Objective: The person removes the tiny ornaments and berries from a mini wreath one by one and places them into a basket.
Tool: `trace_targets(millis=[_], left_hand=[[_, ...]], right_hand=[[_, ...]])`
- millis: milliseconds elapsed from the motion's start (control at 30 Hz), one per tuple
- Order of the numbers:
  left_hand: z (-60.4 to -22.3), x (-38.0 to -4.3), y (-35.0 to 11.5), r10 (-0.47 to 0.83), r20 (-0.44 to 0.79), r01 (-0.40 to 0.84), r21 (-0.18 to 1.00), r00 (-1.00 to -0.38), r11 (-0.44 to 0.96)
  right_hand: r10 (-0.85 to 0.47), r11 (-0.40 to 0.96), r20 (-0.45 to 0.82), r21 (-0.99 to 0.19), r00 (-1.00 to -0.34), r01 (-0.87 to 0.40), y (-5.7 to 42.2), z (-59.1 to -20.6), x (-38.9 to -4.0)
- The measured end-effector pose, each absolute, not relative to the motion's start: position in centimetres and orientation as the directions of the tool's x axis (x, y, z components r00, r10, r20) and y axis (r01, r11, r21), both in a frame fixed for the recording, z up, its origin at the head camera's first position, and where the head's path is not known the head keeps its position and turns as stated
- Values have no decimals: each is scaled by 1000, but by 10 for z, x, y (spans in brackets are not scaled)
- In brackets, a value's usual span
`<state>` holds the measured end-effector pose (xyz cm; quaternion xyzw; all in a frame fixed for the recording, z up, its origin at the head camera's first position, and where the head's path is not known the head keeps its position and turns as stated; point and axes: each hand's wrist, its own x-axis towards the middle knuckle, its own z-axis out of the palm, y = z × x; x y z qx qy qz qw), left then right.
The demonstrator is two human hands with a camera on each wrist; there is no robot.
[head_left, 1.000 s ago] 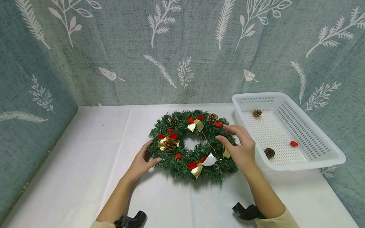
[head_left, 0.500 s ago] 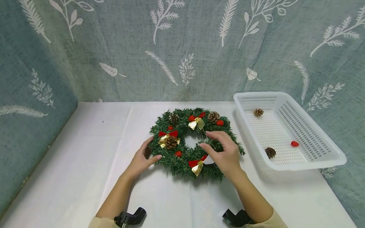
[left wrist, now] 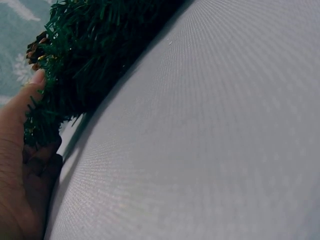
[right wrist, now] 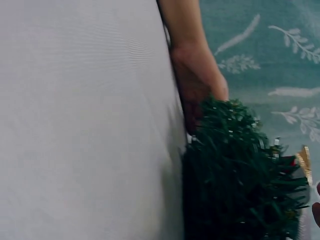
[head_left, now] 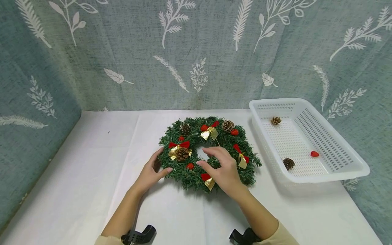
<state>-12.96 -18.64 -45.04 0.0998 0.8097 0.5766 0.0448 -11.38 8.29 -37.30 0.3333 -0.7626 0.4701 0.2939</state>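
A green wreath (head_left: 176, 175) lies flat on the white-covered table. It carries red-and-gold bows, such as the right-hand bow (head_left: 242, 158), pine cones like the brown cone (head_left: 182, 154), and several red berries. On its left side my left hand (head_left: 153, 172) holds the wreath's outer edge, thumb on top and fingers around the rim; the left wrist view shows the fingers (left wrist: 44, 162) low beside the greenery. My right hand (head_left: 225, 170) is above the lower right part of the wreath, thumb and forefinger bent and apart with nothing between them. It partly covers the front bow (head_left: 209, 181).
At the right stands a white perforated plastic basket (head_left: 330, 178). Inside are a small pine cone (head_left: 276, 120), a darker pine cone (head_left: 288, 163) and a red berry (head_left: 314, 154). A patterned grey-green curtain (head_left: 137, 92) hangs behind the table.
My right hand has moved left from the wreath's right edge toward its centre, uncovering the right bow and covering part of the front one. My left hand has stayed at the left rim.
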Motion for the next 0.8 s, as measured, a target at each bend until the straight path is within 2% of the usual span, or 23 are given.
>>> trace_targets(millis=[467,800], left_hand=[[-451,-131,-188,212,46,112,945,-976,307],[-452,-130,-188,216,44,108,950,-975,293]], right_hand=[[-287,401,717,-512,-635,-760,71,-395,-122],[-348,432,636,-543,-689,-720,67,-408,-124]])
